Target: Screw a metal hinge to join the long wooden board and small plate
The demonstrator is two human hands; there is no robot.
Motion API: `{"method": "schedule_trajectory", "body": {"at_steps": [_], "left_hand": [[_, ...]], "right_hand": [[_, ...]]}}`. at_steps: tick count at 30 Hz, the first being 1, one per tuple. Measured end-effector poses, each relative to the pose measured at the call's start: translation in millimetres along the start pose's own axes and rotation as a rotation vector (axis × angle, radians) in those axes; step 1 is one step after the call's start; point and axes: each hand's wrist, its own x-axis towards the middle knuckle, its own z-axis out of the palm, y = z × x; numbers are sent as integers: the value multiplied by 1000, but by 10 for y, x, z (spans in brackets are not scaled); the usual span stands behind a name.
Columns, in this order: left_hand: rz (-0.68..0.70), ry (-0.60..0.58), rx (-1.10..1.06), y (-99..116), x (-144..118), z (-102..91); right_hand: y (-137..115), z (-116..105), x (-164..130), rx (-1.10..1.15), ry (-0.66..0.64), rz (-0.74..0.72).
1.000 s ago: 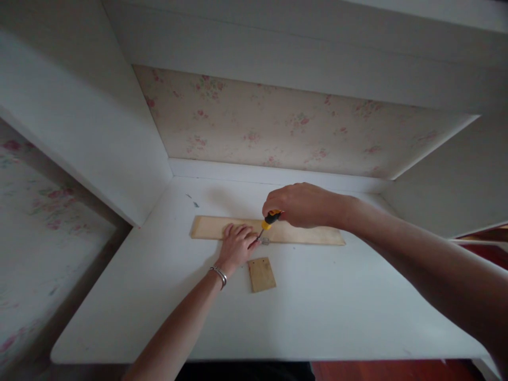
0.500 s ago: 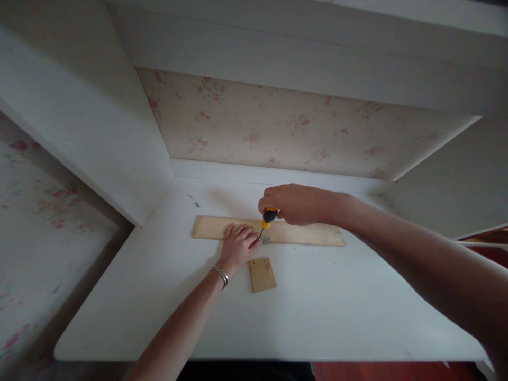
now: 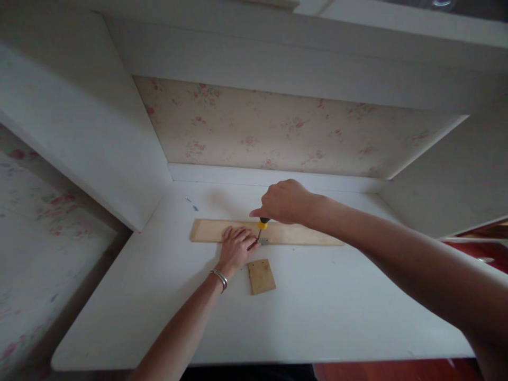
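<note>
My right hand [image 3: 288, 202] is closed around the yellow and black handle of a screwdriver [image 3: 262, 224]. The shaft points down, slightly tilted, with its tip at a small metal hinge [image 3: 263, 241] on the near edge of a long wooden board [image 3: 305, 234]. My left hand [image 3: 237, 247] lies on that board with its fingers spread, pressing it down left of the hinge. Its thumb and forefinger are close to the screwdriver tip; whether they touch a screw there is too small to see. Nearer to me lies a short wooden piece [image 3: 262, 277] with two small holes.
Two small metal tools or fasteners [image 3: 192, 203] lie on the white desk [image 3: 333, 307], behind the board's left end. A white side panel [image 3: 130, 174] rises on the left, and a white overhang [image 3: 278, 63] crosses above the desk. Floral wallpaper [image 3: 254, 127] covers the back.
My right hand has turned on the screwdriver handle and its wrist has shifted, and the shaft stands more upright. My left hand stays on the board. The camera view has moved slightly.
</note>
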Motion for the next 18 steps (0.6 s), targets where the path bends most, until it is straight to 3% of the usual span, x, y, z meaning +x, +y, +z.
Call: {"method": "schedule_trajectory", "body": {"at_steps": [3,7,13,18], "left_hand": [[-3,-4,-7,4,3,-6],[-6,-14,-18,2,7,-14],[-13,-24,-13,-1,15,-21],[-12,-17,-21,-7,15,-21]], "right_hand": [[27,5,-30,62,-23,11],[70,15,-105,182,-129,-96],[11,101,-52,98,-28,20],[50,96,-80,228,-111,-92]]}}
